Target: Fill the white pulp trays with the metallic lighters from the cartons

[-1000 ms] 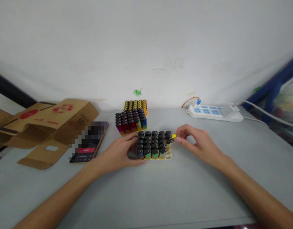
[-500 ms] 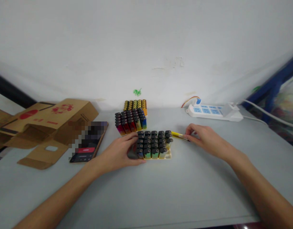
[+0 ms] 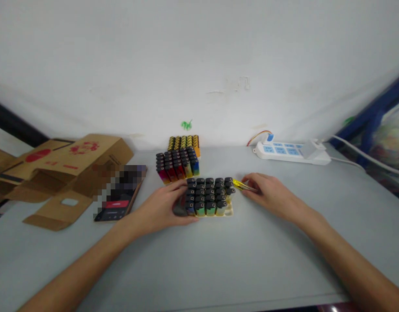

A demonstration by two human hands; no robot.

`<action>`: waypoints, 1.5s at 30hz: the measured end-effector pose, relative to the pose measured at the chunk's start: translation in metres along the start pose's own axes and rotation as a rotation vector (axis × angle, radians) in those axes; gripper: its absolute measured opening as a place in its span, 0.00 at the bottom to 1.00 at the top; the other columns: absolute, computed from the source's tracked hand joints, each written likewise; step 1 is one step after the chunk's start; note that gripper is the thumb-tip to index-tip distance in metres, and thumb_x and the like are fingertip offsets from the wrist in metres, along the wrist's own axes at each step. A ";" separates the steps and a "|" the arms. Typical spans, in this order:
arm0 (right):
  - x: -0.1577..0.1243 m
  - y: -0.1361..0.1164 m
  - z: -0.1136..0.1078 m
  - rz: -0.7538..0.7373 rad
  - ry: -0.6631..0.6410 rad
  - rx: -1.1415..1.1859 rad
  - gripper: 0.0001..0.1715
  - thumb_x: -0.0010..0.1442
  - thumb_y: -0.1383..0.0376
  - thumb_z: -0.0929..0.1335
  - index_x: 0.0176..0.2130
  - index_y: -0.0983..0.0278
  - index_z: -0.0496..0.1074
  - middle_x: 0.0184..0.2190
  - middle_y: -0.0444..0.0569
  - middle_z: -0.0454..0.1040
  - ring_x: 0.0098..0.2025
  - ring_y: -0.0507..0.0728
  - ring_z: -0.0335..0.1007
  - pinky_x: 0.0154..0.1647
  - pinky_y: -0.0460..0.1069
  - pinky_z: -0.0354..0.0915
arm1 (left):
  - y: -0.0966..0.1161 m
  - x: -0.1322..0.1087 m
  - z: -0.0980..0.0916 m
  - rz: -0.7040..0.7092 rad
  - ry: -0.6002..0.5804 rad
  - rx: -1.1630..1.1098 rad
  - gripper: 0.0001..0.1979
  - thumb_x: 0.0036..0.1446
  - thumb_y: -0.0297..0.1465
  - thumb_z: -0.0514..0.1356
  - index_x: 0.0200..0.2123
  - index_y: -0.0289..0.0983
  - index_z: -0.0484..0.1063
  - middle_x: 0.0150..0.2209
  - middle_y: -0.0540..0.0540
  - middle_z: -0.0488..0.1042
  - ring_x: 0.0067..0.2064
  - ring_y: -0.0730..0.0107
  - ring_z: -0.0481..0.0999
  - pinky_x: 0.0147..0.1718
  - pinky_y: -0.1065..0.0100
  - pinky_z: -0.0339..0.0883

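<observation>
My left hand (image 3: 163, 206) is closed around the left side of a pale tray (image 3: 230, 213) of upright lighters (image 3: 210, 197) with black tops. Its thumb lies along the front edge, with the fingers behind. At the tray's front right corner, open slots show. To the right of the tray, my right hand (image 3: 263, 190) pinches a slim, shiny yellow piece (image 3: 239, 185) with a silvery end. Its left tip reaches the tray's back right corner; its exact kind is unclear. Behind the tray stands another block of lighters (image 3: 176, 167), coloured pink, red and blue.
Against the wall is a further block of gold-topped lighters (image 3: 184, 142). An opened cardboard box (image 3: 105, 151) and a phone (image 3: 121, 199) lie to the left. At the back right is a white power strip (image 3: 284, 151) with cables. The grey table (image 3: 202, 264) extends in front.
My right hand has moved slightly left toward the tray, its fingers now further over the yellow piece. My left hand and the tray stay in place.
</observation>
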State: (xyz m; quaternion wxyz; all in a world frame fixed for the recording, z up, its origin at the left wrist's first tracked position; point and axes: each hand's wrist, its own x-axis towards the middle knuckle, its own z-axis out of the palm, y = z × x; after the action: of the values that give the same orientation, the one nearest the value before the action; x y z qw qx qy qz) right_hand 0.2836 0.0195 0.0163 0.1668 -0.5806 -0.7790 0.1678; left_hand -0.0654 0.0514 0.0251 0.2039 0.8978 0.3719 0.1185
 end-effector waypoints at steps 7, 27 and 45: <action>0.001 0.009 -0.008 0.054 0.199 0.166 0.15 0.66 0.54 0.73 0.47 0.60 0.79 0.37 0.50 0.82 0.35 0.60 0.78 0.39 0.54 0.72 | 0.002 -0.001 -0.002 -0.007 -0.012 0.014 0.28 0.57 0.49 0.71 0.52 0.35 0.78 0.58 0.36 0.78 0.59 0.45 0.80 0.60 0.51 0.75; 0.004 -0.017 -0.005 0.182 0.164 1.249 0.18 0.66 0.48 0.75 0.44 0.57 0.74 0.33 0.44 0.79 0.38 0.57 0.78 0.53 0.59 0.75 | 0.001 0.000 0.001 -0.009 0.019 -0.004 0.27 0.55 0.48 0.73 0.51 0.36 0.78 0.57 0.37 0.78 0.56 0.46 0.81 0.56 0.53 0.77; 0.007 -0.026 0.002 0.280 0.087 1.173 0.32 0.67 0.39 0.62 0.23 0.58 0.57 0.20 0.37 0.44 0.21 0.51 0.34 0.21 0.49 0.38 | 0.005 0.001 -0.002 -0.023 -0.014 0.007 0.26 0.56 0.48 0.72 0.50 0.37 0.78 0.58 0.36 0.78 0.58 0.45 0.80 0.59 0.50 0.76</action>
State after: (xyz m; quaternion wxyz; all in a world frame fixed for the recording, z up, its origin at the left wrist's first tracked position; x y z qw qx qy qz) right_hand 0.2591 0.0190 0.0269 0.4671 -0.4953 -0.4651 0.5659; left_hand -0.0628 0.0497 0.0295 0.2046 0.8950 0.3813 0.1083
